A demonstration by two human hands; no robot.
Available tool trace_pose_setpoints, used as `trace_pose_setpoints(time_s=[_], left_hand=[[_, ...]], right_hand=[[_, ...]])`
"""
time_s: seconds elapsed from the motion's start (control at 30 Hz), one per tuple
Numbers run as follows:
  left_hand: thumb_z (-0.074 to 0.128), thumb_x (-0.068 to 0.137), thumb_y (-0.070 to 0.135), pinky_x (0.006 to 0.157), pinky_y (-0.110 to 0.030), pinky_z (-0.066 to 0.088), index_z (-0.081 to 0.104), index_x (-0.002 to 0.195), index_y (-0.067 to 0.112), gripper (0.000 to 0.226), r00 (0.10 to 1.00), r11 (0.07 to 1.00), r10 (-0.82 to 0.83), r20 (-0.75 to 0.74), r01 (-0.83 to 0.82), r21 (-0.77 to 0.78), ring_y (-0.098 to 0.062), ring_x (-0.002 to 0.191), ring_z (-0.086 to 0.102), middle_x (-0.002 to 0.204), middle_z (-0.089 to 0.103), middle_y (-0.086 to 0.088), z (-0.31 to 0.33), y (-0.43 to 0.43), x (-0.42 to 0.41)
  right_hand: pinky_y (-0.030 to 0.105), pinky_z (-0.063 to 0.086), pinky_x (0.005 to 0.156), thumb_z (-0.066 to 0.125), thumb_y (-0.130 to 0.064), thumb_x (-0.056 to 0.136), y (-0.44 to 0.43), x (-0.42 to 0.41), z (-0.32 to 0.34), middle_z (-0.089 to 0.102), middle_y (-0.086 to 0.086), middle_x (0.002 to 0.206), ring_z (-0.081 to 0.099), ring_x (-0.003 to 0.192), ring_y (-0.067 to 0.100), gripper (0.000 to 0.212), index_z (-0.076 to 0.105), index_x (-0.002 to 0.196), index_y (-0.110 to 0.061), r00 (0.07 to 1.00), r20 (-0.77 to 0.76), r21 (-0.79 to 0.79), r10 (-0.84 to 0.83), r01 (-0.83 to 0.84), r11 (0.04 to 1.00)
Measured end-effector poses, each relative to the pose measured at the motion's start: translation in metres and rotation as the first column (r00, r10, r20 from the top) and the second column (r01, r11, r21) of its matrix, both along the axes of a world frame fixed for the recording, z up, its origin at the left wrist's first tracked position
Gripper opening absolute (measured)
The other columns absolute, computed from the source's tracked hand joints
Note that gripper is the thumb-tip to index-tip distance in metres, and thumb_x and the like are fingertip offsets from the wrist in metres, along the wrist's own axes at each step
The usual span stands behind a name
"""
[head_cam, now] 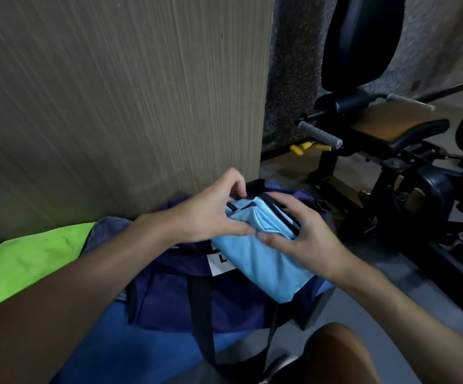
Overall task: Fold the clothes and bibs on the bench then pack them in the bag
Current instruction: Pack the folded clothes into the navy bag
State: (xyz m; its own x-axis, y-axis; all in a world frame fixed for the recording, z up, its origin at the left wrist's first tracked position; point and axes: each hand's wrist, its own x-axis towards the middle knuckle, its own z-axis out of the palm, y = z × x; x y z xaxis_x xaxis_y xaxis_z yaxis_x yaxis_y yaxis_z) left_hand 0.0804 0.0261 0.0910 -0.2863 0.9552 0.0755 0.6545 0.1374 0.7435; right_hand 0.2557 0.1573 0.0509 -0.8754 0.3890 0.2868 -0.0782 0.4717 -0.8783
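Here both hands, the left hand [211,214] and right hand [305,239], pinch the folded light-blue garment [263,259] above the navy bag [186,303]; best to keep the fold tight and feed it flat into the bag's mouth.

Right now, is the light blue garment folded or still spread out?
Folded. The light blue garment is a compact bundle with stacked layers, gripped by the left hand and right hand over the navy bag.

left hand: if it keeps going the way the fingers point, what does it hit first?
The left hand points right and slightly away, already gripping the light blue folded garment. Going on, its fingers would likely press first into that cloth, then meet the right hand just beyond. Depth between the hands is unclear.
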Motion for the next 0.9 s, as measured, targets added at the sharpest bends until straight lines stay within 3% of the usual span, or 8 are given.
trace_pose_setpoints(time_s=[0.1,0.17,0.3,0.4,0.53,0.73,0.8,0.9], left_hand=[[0.082,0.069,0.050,0.097,-0.029,0.048,0.046,0.113,0.042,0.058,0.999,0.999,-0.018,0.049,0.020,-0.038,-0.007,0.119,0.060,0.127,0.054,0.010,-0.012,-0.005,-0.007],[0.079,0.078,0.046,0.101,-0.020,0.042,0.050,0.121,0.040,0.052,0.999,0.998,0.012,-0.038,-0.014,-0.061,0.004,0.121,0.053,0.127,0.056,0.017,-0.021,-0.013,-0.015],[0.078,0.081,0.042,0.105,-0.025,0.038,0.057,0.125,0.031,0.050,0.926,0.989,0.039,-0.374,-0.089,-0.118,0.005,0.115,0.049,0.125,0.056,0.019,-0.045,-0.024,-0.030],[0.076,0.078,0.053,0.109,-0.031,0.030,0.052,0.129,0.033,0.060,0.855,0.977,0.022,-0.517,-0.128,-0.170,-0.002,0.122,0.045,0.128,0.054,0.020,-0.063,-0.018,-0.030],[0.071,0.079,0.056,0.101,-0.035,0.030,0.052,0.116,0.033,0.047,0.782,0.978,0.094,-0.617,-0.188,-0.090,-0.007,0.114,0.049,0.114,0.057,0.020,-0.082,-0.007,-0.027],[0.064,0.080,0.063,0.103,-0.038,0.026,0.053,0.101,0.031,0.039,0.704,0.978,0.064,-0.707,-0.184,-0.095,-0.007,0.111,0.048,0.099,0.059,0.017,-0.099,-0.001,-0.030],[0.067,0.085,0.048,0.106,-0.038,0.024,0.055,0.100,0.029,0.027,0.726,0.981,0.119,-0.677,-0.190,-0.031,-0.007,0.108,0.053,0.096,0.062,0.015,-0.098,0.000,-0.032],[0.069,0.087,0.021,0.102,-0.034,0.028,0.050,0.101,0.027,0.024,0.772,0.973,0.225,-0.594,-0.209,0.098,-0.008,0.094,0.061,0.087,0.066,0.014,-0.092,0.001,-0.036]], right_hand=[[0.017,0.048,0.090,0.078,-0.010,0.081,0.006,0.004,-0.011,0.067,-0.017,0.115,0.063,0.107,0.000,0.050,0.059,0.126,-0.022,0.997,-0.024,-0.036,-0.075,0.074,0.997],[0.020,0.050,0.089,0.079,-0.013,0.080,0.015,0.010,-0.018,0.067,-0.022,0.112,0.064,0.105,-0.001,0.048,0.060,0.121,-0.030,0.988,-0.021,-0.046,-0.153,0.152,0.987],[0.036,0.054,0.092,0.079,-0.017,0.082,0.027,0.019,-0.028,0.067,-0.020,0.111,0.065,0.103,0.003,0.047,0.061,0.123,-0.028,0.972,-0.010,-0.062,-0.233,0.232,0.971],[0.038,0.053,0.094,0.077,-0.020,0.083,0.027,0.020,-0.030,0.066,-0.021,0.114,0.064,0.106,0.002,0.047,0.060,0.125,-0.030,0.971,-0.008,-0.041,-0.240,0.240,0.970],[0.029,0.049,0.094,0.078,-0.020,0.082,0.023,0.016,-0.030,0.059,-0.018,0.110,0.057,0.106,-0.002,0.051,0.053,0.113,-0.052,0.969,0.004,0.068,-0.246,0.245,0.967],[0.018,0.034,0.104,0.079,-0.022,0.080,0.022,0.012,-0.037,0.029,-0.008,0.148,0.026,0.136,-0.009,0.046,0.062,0.123,-0.028,0.969,0.047,0.230,-0.243,0.227,0.946],[0.018,0.033,0.106,0.078,-0.022,0.081,0.021,0.011,-0.037,0.039,-0.019,0.144,0.027,0.140,-0.006,0.047,0.059,0.123,-0.035,0.973,0.036,0.225,-0.229,0.215,0.950],[0.003,0.037,0.093,0.079,-0.018,0.081,0.018,0.011,-0.036,0.051,-0.044,0.116,0.045,0.115,-0.022,0.057,0.053,0.127,-0.039,0.973,0.031,0.158,-0.229,0.222,0.962]])
